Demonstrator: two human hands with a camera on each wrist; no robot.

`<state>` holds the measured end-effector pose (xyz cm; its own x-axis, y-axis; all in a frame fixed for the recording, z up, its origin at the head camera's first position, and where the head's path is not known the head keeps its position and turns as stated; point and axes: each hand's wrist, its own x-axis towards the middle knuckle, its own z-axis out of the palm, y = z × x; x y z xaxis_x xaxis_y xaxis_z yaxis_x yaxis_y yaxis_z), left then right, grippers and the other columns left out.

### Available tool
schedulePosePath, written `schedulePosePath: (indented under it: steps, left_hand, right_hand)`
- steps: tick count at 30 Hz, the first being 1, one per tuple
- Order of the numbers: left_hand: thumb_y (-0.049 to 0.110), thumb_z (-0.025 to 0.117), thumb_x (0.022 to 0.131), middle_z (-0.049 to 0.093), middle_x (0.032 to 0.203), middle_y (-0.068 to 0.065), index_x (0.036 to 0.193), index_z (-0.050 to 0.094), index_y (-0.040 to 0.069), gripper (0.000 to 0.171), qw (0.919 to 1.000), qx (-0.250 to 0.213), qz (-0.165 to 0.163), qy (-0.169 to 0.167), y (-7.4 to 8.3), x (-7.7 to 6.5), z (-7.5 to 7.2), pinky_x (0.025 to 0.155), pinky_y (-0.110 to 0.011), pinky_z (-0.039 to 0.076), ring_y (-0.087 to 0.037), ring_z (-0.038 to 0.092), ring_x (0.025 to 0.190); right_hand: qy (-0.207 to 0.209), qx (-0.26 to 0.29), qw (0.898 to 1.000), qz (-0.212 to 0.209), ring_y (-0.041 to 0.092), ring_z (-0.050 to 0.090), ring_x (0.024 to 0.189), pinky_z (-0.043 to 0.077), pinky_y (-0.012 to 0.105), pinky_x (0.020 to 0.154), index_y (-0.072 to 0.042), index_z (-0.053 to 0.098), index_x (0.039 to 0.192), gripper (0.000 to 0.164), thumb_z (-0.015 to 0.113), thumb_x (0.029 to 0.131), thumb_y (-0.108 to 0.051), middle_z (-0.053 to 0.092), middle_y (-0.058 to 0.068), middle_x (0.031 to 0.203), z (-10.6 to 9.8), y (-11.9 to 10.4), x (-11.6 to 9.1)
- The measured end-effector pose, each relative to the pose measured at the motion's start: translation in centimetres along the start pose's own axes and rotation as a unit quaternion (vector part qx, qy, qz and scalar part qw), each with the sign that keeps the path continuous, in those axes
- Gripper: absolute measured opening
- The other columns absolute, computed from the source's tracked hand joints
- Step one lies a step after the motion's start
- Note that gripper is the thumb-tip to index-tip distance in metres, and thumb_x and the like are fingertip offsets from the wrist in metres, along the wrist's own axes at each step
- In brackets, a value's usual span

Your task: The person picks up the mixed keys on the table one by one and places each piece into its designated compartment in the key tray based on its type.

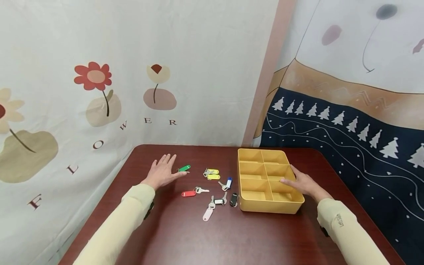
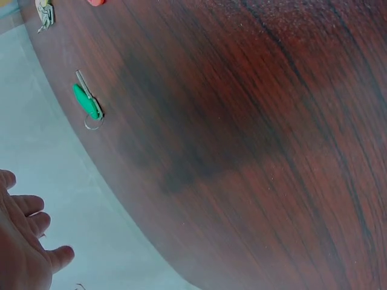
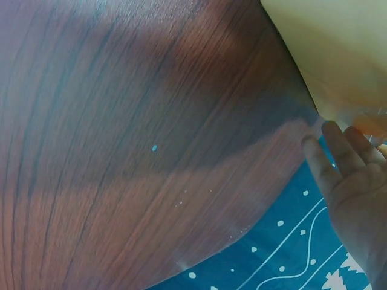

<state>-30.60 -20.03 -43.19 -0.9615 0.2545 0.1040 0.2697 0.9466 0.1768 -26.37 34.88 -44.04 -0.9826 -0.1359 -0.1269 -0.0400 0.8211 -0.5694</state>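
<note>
My left hand [image 1: 163, 173] is spread over the table's left part, fingers straight, holding nothing. Just right of its thumb lies a key with a green tag [image 1: 184, 168]; the left wrist view also shows this green tag [image 2: 86, 103] apart from the hand [image 2: 24, 241]. At the right side of a yellow compartment box [image 1: 255, 206], my right hand [image 1: 303, 183] holds the wall, thumb over the rim and fingers along the outside. In the right wrist view the fingers [image 3: 344, 151] meet the yellow box wall [image 3: 338, 54]. The box's six compartments hold nothing visible.
Between hand and box lie keys with yellow tags [image 1: 213, 177], a red tag [image 1: 188, 193], a blue tag [image 1: 229, 183], a pale pink tag [image 1: 207, 214], a white-faced tag [image 1: 218, 201] and a black tag [image 1: 233, 199]. Printed curtains [image 1: 205, 73] hang behind the brown table [image 1: 198, 243].
</note>
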Motion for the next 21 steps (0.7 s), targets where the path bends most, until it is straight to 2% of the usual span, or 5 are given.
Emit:
schedulePosePath:
  steps: [10, 18, 21]
  left_hand:
    - [0.067, 0.058, 0.087, 0.035, 0.152, -0.029, 0.153, 0.030, 0.000, 0.099, 0.9995, -0.026, 0.003, -0.015, 0.0, 0.2, 1.0, 0.110, -0.063, 0.024, -0.044, 0.029, 0.141]
    - [0.054, 0.062, 0.092, 0.043, 0.146, -0.028, 0.150, 0.035, -0.002, 0.086, 0.9985, -0.050, 0.008, -0.021, -0.4, 0.6, 2.0, 0.107, -0.062, 0.031, -0.045, 0.038, 0.135]
    - [0.050, 0.063, 0.093, 0.044, 0.145, -0.029, 0.149, 0.036, -0.003, 0.082, 0.9976, -0.063, 0.001, -0.027, -0.9, 0.9, 2.4, 0.106, -0.062, 0.032, -0.046, 0.040, 0.133]
  right_hand:
    - [-0.022, 0.094, 0.994, 0.045, 0.051, 0.026, 0.138, 0.021, 0.066, 0.109, -0.002, 0.001, 0.158, 0.102, 0.062, 0.094, -0.052, 0.017, 0.034, 0.156, 0.0, 0.3, -0.3]
    - [-0.020, 0.137, 0.989, 0.042, 0.048, 0.035, 0.135, 0.026, 0.064, 0.108, -0.005, 0.002, 0.158, 0.093, 0.062, 0.097, -0.042, 0.021, 0.032, 0.155, 0.0, 0.2, -0.4]
    - [-0.020, 0.141, 0.989, 0.045, 0.047, 0.035, 0.134, 0.026, 0.064, 0.108, -0.007, 0.003, 0.159, 0.094, 0.062, 0.096, -0.044, 0.022, 0.031, 0.156, 0.1, 0.2, -0.3]
